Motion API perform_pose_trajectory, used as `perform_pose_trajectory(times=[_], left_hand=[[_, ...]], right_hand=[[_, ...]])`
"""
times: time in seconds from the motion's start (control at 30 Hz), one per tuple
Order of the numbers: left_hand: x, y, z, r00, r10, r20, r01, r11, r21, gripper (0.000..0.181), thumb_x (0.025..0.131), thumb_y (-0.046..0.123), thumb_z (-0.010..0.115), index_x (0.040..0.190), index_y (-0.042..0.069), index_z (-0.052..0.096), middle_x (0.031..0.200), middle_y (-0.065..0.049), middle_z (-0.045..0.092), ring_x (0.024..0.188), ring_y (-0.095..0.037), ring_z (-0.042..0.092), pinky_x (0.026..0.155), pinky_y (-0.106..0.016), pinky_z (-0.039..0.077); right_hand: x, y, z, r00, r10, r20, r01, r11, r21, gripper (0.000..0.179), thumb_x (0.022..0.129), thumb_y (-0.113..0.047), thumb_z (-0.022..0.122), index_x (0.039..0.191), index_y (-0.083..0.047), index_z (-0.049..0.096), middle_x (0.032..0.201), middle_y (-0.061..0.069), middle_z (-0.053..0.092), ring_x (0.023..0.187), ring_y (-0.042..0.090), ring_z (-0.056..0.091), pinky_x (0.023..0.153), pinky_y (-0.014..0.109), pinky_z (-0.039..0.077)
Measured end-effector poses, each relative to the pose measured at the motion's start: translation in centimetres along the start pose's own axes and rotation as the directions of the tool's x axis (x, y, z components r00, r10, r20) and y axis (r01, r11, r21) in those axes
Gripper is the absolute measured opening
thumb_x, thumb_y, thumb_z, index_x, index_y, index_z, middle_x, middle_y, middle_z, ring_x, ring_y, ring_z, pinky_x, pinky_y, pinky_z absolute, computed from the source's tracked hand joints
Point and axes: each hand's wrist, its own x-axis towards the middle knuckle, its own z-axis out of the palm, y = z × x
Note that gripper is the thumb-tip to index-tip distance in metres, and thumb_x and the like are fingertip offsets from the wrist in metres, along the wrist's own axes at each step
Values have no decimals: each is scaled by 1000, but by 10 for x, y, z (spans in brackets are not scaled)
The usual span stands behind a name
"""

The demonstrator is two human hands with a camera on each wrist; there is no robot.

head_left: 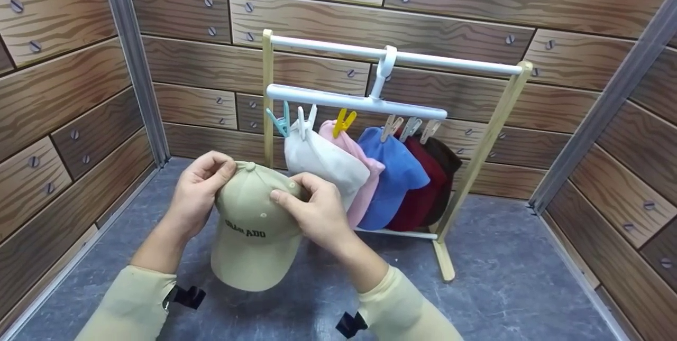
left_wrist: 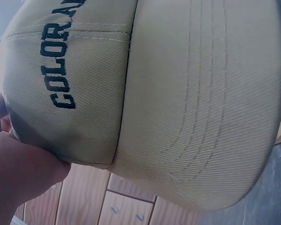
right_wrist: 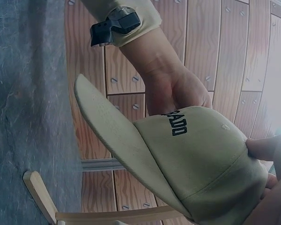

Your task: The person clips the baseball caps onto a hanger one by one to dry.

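A khaki baseball cap (head_left: pixel 254 224) with dark embroidered lettering hangs brim down between my two hands, in front of the rack's left side. My left hand (head_left: pixel 198 187) pinches its crown edge on the left, thumb against the fingers. On the other side my right hand (head_left: pixel 320 209) grips the crown, thumb on the front cloth and fingers behind. The left wrist view shows the cap's brim (left_wrist: pixel 201 93) and lettering up close. From the right wrist view the cap (right_wrist: pixel 201 159) appears side-on, with the right thumb (right_wrist: pixel 262 147) pressed on its crown.
Behind the cap stands a wooden rack (head_left: pixel 492 145) with a white rod. A white hanger (head_left: pixel 359 102) hooks over it, carrying white (head_left: pixel 322 166), pink (head_left: pixel 338 140), blue (head_left: pixel 391 172), dark red and black caps on clothespins. A teal clothespin (head_left: pixel 283 121) hangs at its left end. Wood-patterned walls enclose the grey table.
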Motion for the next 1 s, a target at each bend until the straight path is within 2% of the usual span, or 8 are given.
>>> perform_pose_trajectory(times=[0.27, 0.57, 0.8, 1.0], left_hand=[[6, 0, 5, 1000, 25, -11, -25, 1000, -8, 9, 111, 0, 64, 107, -8, 69, 98, -1, 70, 92, -13, 63, 78, -26, 53], [12, 3, 11, 999, 30, -18, -30, 999, -23, 11, 112, 3, 63, 105, 1, 72, 100, -2, 72, 90, -13, 63, 75, -26, 54], [14, 4, 14, 999, 44, -20, -45, 999, -30, 12, 111, 2, 63, 104, 2, 72, 100, -1, 74, 89, -13, 63, 73, -26, 54], [19, 6, 16, 998, 64, -9, -65, 996, -56, 15, 111, 1, 64, 101, 7, 74, 99, 0, 73, 89, -12, 63, 75, -25, 53]], right_hand=[[5, -3, -5, 999, -33, -17, 32, 997, -73, 22, 95, -23, 90, 103, -4, 81, 92, 0, 76, 86, 12, 66, 76, 28, 55], [10, -5, -9, 993, -115, -27, 110, 981, -158, 22, 96, -24, 88, 104, -5, 80, 92, -3, 76, 86, 11, 67, 76, 29, 55], [12, -13, -14, 995, -98, -8, 96, 982, -162, 24, 97, -25, 87, 106, -4, 79, 96, 1, 77, 88, 15, 68, 77, 32, 56], [16, -13, -17, 995, -100, 2, 98, 976, -193, 24, 98, -26, 87, 109, -6, 79, 100, -1, 78, 91, 12, 70, 78, 31, 58]])
